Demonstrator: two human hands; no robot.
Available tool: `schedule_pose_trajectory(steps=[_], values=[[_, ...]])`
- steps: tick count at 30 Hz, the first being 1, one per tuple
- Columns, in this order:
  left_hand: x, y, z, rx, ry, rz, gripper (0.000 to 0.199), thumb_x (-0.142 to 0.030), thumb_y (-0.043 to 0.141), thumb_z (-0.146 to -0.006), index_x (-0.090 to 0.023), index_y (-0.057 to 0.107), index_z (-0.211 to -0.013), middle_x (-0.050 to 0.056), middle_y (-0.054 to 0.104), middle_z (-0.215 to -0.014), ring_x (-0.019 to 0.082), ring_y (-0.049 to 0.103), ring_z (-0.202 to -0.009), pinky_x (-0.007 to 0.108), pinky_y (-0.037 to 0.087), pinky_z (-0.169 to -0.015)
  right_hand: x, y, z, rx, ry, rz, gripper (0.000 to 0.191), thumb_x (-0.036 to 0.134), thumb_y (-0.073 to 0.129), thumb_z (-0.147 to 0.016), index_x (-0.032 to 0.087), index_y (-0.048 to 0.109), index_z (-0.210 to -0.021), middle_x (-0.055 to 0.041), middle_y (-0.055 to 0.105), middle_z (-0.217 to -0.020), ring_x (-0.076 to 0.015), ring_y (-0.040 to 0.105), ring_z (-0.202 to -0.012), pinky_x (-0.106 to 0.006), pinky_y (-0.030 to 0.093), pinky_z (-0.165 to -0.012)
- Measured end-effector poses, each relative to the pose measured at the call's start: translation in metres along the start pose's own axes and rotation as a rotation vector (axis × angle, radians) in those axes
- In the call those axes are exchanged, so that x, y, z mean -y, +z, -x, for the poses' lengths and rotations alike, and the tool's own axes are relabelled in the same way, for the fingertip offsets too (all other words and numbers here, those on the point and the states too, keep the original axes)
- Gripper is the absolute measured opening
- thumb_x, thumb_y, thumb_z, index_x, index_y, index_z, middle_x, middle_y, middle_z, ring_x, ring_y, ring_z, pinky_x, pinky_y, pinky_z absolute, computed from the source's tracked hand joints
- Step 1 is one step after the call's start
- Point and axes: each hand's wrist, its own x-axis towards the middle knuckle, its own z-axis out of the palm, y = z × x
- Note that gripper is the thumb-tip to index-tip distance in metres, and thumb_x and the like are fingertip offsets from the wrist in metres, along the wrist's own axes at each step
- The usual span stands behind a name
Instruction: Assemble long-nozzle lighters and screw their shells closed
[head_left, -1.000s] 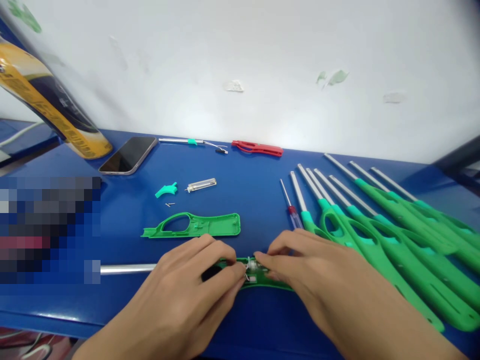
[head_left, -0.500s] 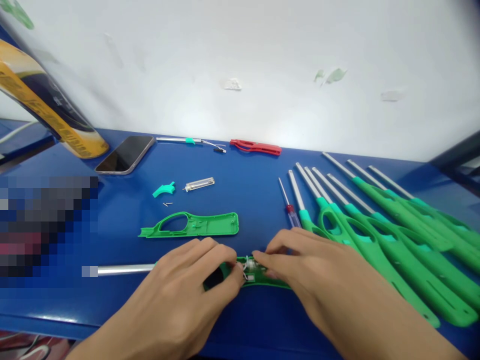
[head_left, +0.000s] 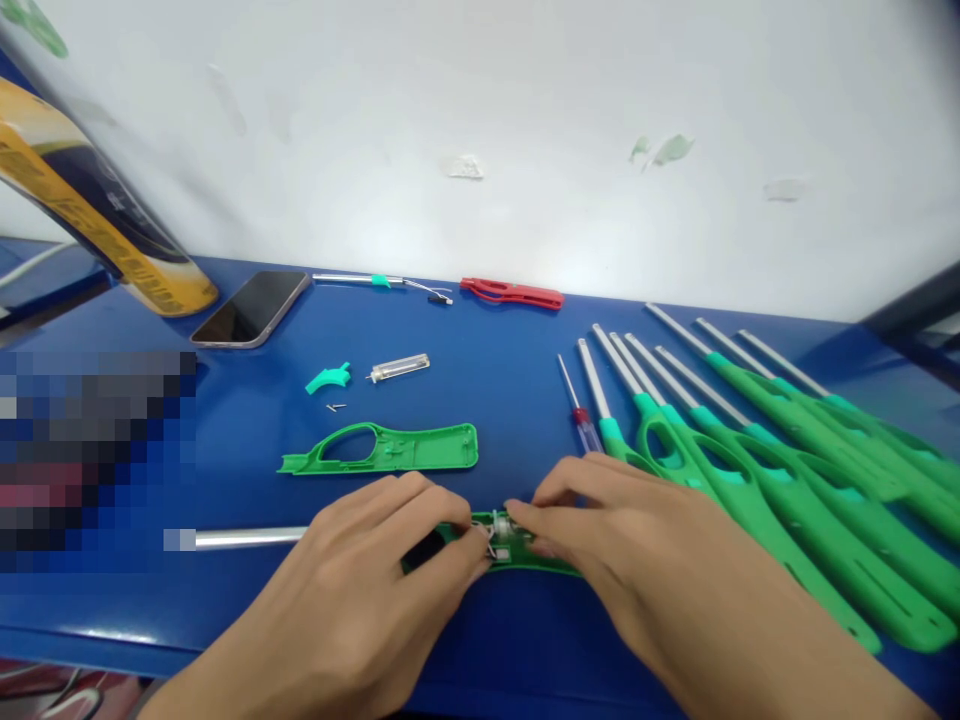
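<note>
An opened gas lighter lies across the front of the blue table, its green half-shell [head_left: 551,560] facing up and its metal tube [head_left: 247,539] pointing left. My left hand [head_left: 375,580] is closed over the shell's middle, thumb and index fingertip pinched beside thin white wires [head_left: 491,535]. My right hand [head_left: 622,540] is closed at the shell's right part, its fingertips on a clear fuel tank [head_left: 501,527] inside. Both hands hide much of the lighter. Behind them lies the other green half-shell [head_left: 427,450], with its inner side up.
Several assembled green lighters [head_left: 795,520] and a screwdriver [head_left: 581,415] lie at right. Farther back are a teal trigger [head_left: 328,378], small screws [head_left: 336,407], another clear tank [head_left: 400,368], a wired metal tube [head_left: 352,280], a red shell [head_left: 514,294], a phone [head_left: 251,310] and a yellow container [head_left: 150,265].
My left fingertips have shifted very slightly at the wires, showing a little more of them. My right hand and the things on the table look unchanged.
</note>
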Motion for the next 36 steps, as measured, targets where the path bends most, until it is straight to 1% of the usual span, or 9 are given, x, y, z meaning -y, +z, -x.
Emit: schedule_pose_trajectory(steps=[5,11,15,18,21,25,28,32,36], values=[[0.001,0.000,-0.003,-0.025,0.023,-0.012,0.022,-0.003,0.055,-0.103,-0.018,0.070,-0.111,0.004,0.072,-0.101,0.018,0.061,-0.083,0.034,0.052,-0.072,0.001,-0.001,0.000,-0.072,-0.042,0.021,0.040,-0.002,0.059,-0.088,0.028,0.080,-0.103,-0.0023,0.074,-0.100,-0.0170,0.070,-0.084,-0.030,0.058,-0.078],[0.001,-0.002,-0.002,-0.012,0.028,-0.016,0.021,-0.004,0.055,-0.103,-0.017,0.070,-0.110,0.004,0.071,-0.103,0.018,0.059,-0.083,0.035,0.051,-0.072,0.000,0.002,0.000,-0.061,-0.066,0.048,0.037,0.000,0.060,-0.093,0.028,0.079,-0.107,-0.0015,0.077,-0.104,-0.0195,0.073,-0.092,-0.034,0.060,-0.084],[-0.003,-0.003,-0.001,-0.013,0.030,-0.038,0.023,-0.005,0.056,-0.103,-0.017,0.072,-0.112,0.006,0.070,-0.104,0.019,0.059,-0.084,0.036,0.051,-0.073,0.002,-0.005,-0.003,-0.175,-0.093,0.128,0.028,0.018,0.053,-0.107,0.027,0.079,-0.110,-0.0016,0.081,-0.101,-0.0224,0.075,-0.082,-0.037,0.059,-0.068],[-0.002,-0.009,0.000,-0.027,-0.001,-0.079,0.025,-0.007,0.054,-0.104,-0.018,0.073,-0.116,0.007,0.069,-0.107,0.021,0.061,-0.092,0.038,0.053,-0.081,0.000,-0.012,-0.005,-0.293,-0.102,0.204,0.038,0.021,0.041,-0.111,0.026,0.078,-0.112,-0.0019,0.082,-0.102,-0.0239,0.076,-0.078,-0.041,0.059,-0.064],[0.012,-0.025,0.004,-0.070,-0.065,-0.169,0.034,-0.006,0.052,-0.104,-0.021,0.069,-0.130,0.007,0.068,-0.120,0.023,0.061,-0.111,0.039,0.050,-0.097,-0.003,-0.014,-0.006,-0.321,-0.098,0.266,0.039,0.010,0.043,-0.105,0.026,0.077,-0.117,-0.0017,0.082,-0.106,-0.0244,0.077,-0.082,-0.042,0.059,-0.066],[0.040,-0.050,0.017,-0.084,-0.181,-0.355,0.027,-0.025,0.054,-0.109,-0.026,0.069,-0.131,0.005,0.069,-0.126,0.026,0.063,-0.114,0.040,0.049,-0.098,-0.005,-0.011,-0.007,-0.342,-0.083,0.295,0.045,0.001,0.046,-0.092,0.024,0.075,-0.118,-0.0030,0.081,-0.105,-0.0249,0.077,-0.081,-0.041,0.057,-0.064],[0.054,-0.060,0.028,-0.027,-0.281,-0.416,0.035,-0.044,0.049,-0.111,-0.025,0.070,-0.132,0.008,0.071,-0.128,0.029,0.067,-0.115,0.044,0.053,-0.099,-0.006,-0.009,-0.006,-0.371,-0.083,0.307,0.046,0.000,0.045,-0.091,0.025,0.074,-0.117,-0.0025,0.080,-0.102,-0.0242,0.075,-0.077,-0.041,0.053,-0.060],[0.060,-0.061,0.034,0.110,-0.430,-0.384,0.052,-0.062,0.043,-0.110,-0.028,0.073,-0.133,0.009,0.073,-0.129,0.034,0.070,-0.118,0.055,0.056,-0.102,-0.010,-0.007,-0.003,-0.361,-0.093,0.333,0.043,0.004,0.048,-0.096,0.027,0.069,-0.126,-0.0010,0.080,-0.109,-0.0225,0.075,-0.082,-0.037,0.051,-0.059],[0.066,-0.058,0.033,0.161,-0.447,-0.346,0.060,-0.066,0.037,-0.110,-0.027,0.077,-0.129,0.011,0.074,-0.129,0.035,0.074,-0.114,0.059,0.060,-0.100,-0.011,-0.008,-0.003,-0.377,-0.102,0.335,0.038,0.007,0.046,-0.101,0.026,0.069,-0.125,-0.0015,0.081,-0.108,-0.0220,0.076,-0.083,-0.037,0.053,-0.062]])
